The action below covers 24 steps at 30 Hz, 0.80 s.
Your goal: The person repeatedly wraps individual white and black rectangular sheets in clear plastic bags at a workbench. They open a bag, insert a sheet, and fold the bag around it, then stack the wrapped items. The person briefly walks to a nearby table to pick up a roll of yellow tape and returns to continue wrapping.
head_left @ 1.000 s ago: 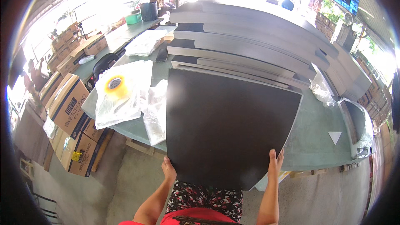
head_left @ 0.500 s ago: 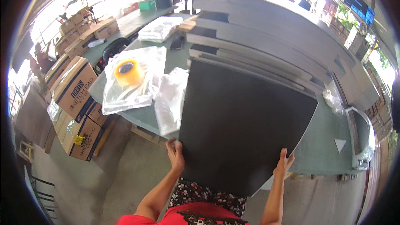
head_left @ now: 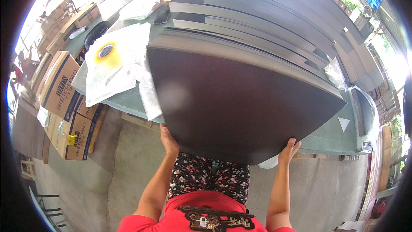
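A large black board (head_left: 240, 107), seemingly the top of a stack of sheets, extends from the table's near edge toward the tall piles behind. My left hand (head_left: 169, 141) grips its near left edge, and my right hand (head_left: 288, 150) holds its near right corner, thumb on top. The other fingers are hidden beneath. Pale layered edges show along the board's far side, close against the piled boards (head_left: 257, 25). Left of it, a roll of yellowish tape (head_left: 106, 53) sits on clear plastic bags (head_left: 120, 75).
The green table (head_left: 330, 135) stretches out to both sides, bearing a white triangular scrap (head_left: 343, 124) and a plastic-wrapped bundle (head_left: 365, 116) at the right. A dark phone (head_left: 162, 16) lies beyond the bags. Brown cartons (head_left: 62, 88) are stacked on the left, beside the concrete floor (head_left: 133, 159).
Both hands have carried the black board forward, away from my body and closer to the piles. My view has tilted down and turned slightly, bringing more of my clothing into sight.
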### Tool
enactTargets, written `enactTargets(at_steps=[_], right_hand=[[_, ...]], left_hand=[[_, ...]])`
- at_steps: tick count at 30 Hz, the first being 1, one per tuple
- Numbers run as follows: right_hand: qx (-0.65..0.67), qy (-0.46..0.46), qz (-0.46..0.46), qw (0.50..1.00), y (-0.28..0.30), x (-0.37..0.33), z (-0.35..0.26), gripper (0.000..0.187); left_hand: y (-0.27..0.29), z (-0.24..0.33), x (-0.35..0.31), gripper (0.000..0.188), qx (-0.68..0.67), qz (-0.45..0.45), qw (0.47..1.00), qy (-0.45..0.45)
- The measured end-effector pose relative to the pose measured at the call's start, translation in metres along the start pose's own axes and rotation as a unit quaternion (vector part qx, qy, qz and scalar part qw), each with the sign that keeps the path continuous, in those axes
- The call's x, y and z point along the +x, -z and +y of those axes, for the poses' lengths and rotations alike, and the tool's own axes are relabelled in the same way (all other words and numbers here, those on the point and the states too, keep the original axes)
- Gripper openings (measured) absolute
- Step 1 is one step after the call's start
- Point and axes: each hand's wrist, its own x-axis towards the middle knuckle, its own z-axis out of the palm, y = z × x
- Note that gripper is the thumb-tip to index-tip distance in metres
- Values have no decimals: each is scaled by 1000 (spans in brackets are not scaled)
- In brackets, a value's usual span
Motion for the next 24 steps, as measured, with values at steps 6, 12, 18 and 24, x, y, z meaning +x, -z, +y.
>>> enactTargets(at_steps=[6,12,18,24], right_hand=[[-55,-62,-58,995,18,22,12,90],[10,-75,-72,995,29,22,15,87],[-30,-78,-116,990,-5,6,-33,82],[43,-95,-173,979,-38,13,-53,78]], left_hand=[[15,19,-2,39,300,-79,948,-77],[-30,123,97,19,357,-79,852,-375],[-78,112,167,35,366,-339,769,-399],[-80,113,195,36,413,-274,774,-395]])
